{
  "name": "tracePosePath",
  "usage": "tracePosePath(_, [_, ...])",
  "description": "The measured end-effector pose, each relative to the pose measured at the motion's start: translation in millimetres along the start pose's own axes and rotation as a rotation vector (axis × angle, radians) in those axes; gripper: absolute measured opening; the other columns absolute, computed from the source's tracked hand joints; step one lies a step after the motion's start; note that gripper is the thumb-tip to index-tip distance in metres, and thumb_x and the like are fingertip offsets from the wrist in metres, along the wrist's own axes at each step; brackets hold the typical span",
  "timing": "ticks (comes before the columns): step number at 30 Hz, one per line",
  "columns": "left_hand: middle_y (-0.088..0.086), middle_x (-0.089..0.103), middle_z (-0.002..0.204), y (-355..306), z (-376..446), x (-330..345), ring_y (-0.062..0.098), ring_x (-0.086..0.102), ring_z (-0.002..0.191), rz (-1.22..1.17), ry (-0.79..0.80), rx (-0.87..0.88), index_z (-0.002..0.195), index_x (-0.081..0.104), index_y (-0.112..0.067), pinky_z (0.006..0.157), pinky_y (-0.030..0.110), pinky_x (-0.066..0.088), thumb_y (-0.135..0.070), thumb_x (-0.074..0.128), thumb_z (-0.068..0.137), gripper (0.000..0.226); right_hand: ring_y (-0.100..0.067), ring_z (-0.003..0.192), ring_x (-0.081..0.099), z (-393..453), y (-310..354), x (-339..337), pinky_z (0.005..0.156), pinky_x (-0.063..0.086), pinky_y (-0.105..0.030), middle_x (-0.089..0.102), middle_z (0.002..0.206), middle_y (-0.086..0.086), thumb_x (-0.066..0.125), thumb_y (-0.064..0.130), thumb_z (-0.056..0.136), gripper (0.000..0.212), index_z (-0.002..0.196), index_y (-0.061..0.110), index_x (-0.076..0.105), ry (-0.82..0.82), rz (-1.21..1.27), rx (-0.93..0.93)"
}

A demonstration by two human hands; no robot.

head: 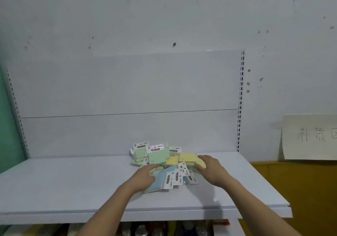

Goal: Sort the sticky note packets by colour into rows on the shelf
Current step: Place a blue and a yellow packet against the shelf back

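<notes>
A loose pile of sticky note packets lies in the middle of the white shelf point(73, 181). Green packets point(156, 156) are at the back left, yellow packets point(186, 158) at the back right, and blue packets point(164, 179) at the front with white header cards. My left hand point(144, 176) lies over the left edge of the blue packets, fingers reaching toward the pile's middle. My right hand point(209, 168) rests with straight fingers on the right edge of the yellow packets. Neither hand plainly grips a packet.
The shelf has a white back panel point(127, 90) with slotted uprights at both sides. A paper sign point(310, 137) with handwriting hangs on the wall at the right. Bottles and goods point(155, 229) show on a lower shelf below the front edge.
</notes>
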State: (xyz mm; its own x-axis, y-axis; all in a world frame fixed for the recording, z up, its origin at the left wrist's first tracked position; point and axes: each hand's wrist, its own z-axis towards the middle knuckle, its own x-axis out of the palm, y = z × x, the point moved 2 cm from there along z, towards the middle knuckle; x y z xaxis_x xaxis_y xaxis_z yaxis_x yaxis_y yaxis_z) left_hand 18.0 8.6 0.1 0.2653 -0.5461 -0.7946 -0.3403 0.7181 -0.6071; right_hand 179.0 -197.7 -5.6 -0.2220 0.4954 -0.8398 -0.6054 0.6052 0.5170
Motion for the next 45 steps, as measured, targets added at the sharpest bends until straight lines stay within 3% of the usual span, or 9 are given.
tracePosePath(7, [-0.004,0.037,0.152,36.7,36.0,-3.8,0.016,0.038,0.136,0.12,0.222,0.024,0.15,0.03,-0.028,0.11,0.031,0.032,-0.04,0.069,0.079,0.082,-0.029,0.129,0.041,46.9,2.3,31.9,0.104,0.039,-0.044,0.043,0.144,-0.009,0.042,0.042,0.098,0.053,0.143,0.015,0.04,-0.045,0.044,0.188])
tracePosePath(13, [-0.006,0.053,0.113,48.3,72.6,-6.5,0.016,0.044,0.114,0.257,0.134,0.154,0.125,0.057,-0.032,0.099,0.034,0.04,-0.058,0.077,0.061,0.072,-0.031,0.118,0.052,89.4,8.4,40.9,0.092,0.046,-0.037,0.057,0.129,-0.014,0.048,0.033,0.095,0.044,0.13,0.006,0.052,-0.173,0.021,0.322])
tracePosePath(19, [0.0,0.063,0.089,55.1,94.0,-17.6,0.016,0.061,0.078,-0.288,0.173,0.161,0.085,0.053,-0.027,0.069,0.033,0.052,-0.035,0.084,0.062,0.04,-0.03,0.088,0.053,119.2,9.9,51.3,0.073,0.045,-0.033,0.059,0.1,-0.013,0.053,0.043,0.09,0.035,0.079,0.01,0.048,-0.171,-0.053,0.399])
tracePosePath(23, [0.013,0.073,0.104,40.0,101.7,-32.8,0.022,0.072,0.084,-0.638,0.05,0.146,0.093,0.052,-0.014,0.066,0.032,0.058,-0.014,0.077,0.079,0.029,-0.025,0.08,0.053,128.1,14.5,56.6,0.063,0.039,-0.029,0.055,0.086,-0.006,0.06,0.051,0.084,0.041,0.071,0.014,0.046,-0.14,-0.078,0.406])
tracePosePath(28, [0.012,0.07,0.103,32.3,102.6,-34.0,0.022,0.068,0.077,-0.932,-0.121,-0.002,0.107,0.051,-0.009,0.058,0.03,0.054,-0.023,0.07,0.086,0.031,-0.02,0.073,0.051,140.4,0.2,45.4,0.057,0.037,-0.027,0.048,0.068,0.001,0.069,0.041,0.083,0.04,0.073,0.013,0.042,-0.075,-0.02,0.403])
tracePosePath(31, [0.013,0.062,0.106,28.3,101.0,-25.8,0.026,0.064,0.083,-1.084,-0.206,-0.116,0.113,0.05,-0.01,0.053,0.038,0.059,-0.022,0.062,0.092,0.027,-0.02,0.067,0.048,144.3,-18.2,37.3,0.063,0.037,-0.028,0.046,0.064,-0.001,0.075,0.026,0.08,0.036,0.069,0.014,0.044,-0.059,0.167,0.38])
tracePosePath(36, [0.015,0.061,0.102,23.5,80.2,-4.0,0.027,0.062,0.079,-1.289,-0.354,-0.218,0.114,0.052,-0.013,0.047,0.032,0.055,-0.016,0.057,0.095,0.02,-0.024,0.083,0.056,139.5,-29.5,21.1,0.066,0.048,-0.032,0.057,0.096,-0.009,0.075,0.005,0.079,0.029,0.094,0.011,0.052,-0.16,0.685,0.271])
tracePosePath(41, [0.019,0.066,0.107,28.9,39.2,0.4,0.031,0.067,0.088,-1.19,-0.456,-0.227,0.107,0.058,-0.006,0.07,0.042,0.06,-0.002,0.054,0.093,0.015,-0.022,0.074,0.057,130.0,-8.3,18.8,0.066,0.048,-0.031,0.063,0.084,-0.008,0.06,0.001,0.089,0.017,0.106,0.005,0.062,-0.007,1.081,0.165])
tracePosePath(45, [0.017,0.067,0.101,41.9,-0.8,-9.1,0.028,0.068,0.086,-1.155,-0.598,-0.253,0.11,0.059,-0.002,0.068,0.039,0.062,-0.003,0.058,0.092,0.018,-0.023,0.082,0.057,121.5,29.9,31.3,0.075,0.049,-0.034,0.062,0.086,-0.006,0.056,0.003,0.089,0.021,0.108,0.012,0.061,0.058,1.196,0.075])
